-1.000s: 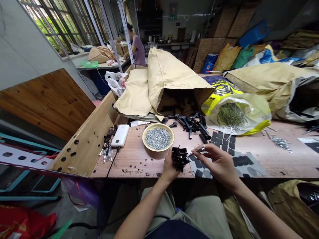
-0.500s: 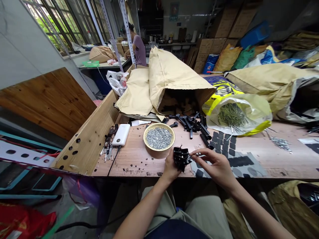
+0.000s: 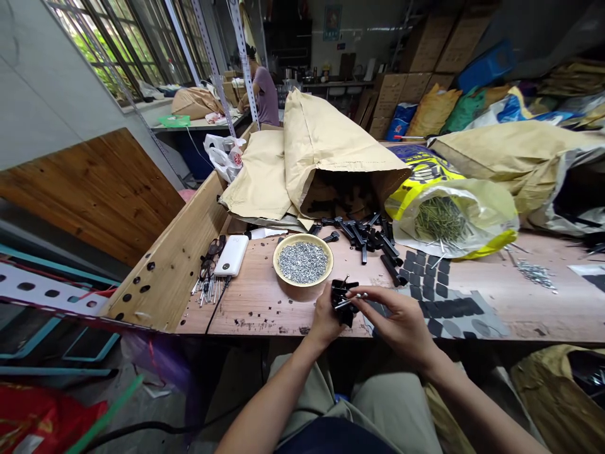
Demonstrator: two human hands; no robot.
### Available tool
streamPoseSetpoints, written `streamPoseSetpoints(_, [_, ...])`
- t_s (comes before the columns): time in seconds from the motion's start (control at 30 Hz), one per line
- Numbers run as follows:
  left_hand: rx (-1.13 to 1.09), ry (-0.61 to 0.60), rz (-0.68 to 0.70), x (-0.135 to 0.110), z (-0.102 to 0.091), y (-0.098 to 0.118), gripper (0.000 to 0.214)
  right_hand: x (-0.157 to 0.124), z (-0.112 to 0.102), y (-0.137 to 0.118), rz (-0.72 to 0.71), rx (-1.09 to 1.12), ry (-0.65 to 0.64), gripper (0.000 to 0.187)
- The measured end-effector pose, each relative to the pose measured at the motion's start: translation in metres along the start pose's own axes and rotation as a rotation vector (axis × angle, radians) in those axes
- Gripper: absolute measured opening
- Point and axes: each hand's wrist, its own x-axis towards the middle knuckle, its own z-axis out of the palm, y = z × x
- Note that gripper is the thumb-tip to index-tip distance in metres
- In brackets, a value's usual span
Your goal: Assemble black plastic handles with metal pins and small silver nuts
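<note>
My left hand (image 3: 326,320) is closed around a bundle of black plastic parts (image 3: 341,291), held just over the table's front edge. Thin metal pins (image 3: 347,302) are pinched between the thumb and fingers of my right hand (image 3: 394,318), their ends against the black parts. Whether any pin sits inside a part is too small to tell. Behind my hands stands a cream bowl (image 3: 302,289) filled with small silvery metal pieces. A pile of similar black parts (image 3: 362,236) lies beyond, at the mouth of a large paper sack (image 3: 331,135).
Left of the bowl are a white power bank (image 3: 231,255) with a cable, sunglasses (image 3: 208,258) and loose pins. Black pads (image 3: 428,274) lie on the right. A yellow bag (image 3: 503,243) spills long pins. A wooden board (image 3: 174,252) edges the left side. Another person (image 3: 266,94) sits far back.
My right hand has moved slightly left, bringing the pins over the black parts in my left hand. The left hand stays nearly in place.
</note>
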Motion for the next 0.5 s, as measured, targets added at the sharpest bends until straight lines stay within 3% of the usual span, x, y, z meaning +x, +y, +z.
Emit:
streamPoseSetpoints(0.23, [-0.001, 0.012, -0.008, 0.0002, 0.0021, -0.0022, 0.052, 0.0036, -0.0041, 0.0027, 0.005, -0.036, 0.006, 0.018])
streamPoseSetpoints(0.5, [-0.018, 0.053, -0.032, 0.0025, 0.0048, -0.0024, 0.048, 0.0021, -0.0049, 0.0012, -0.107, -0.084, -0.021, 0.017])
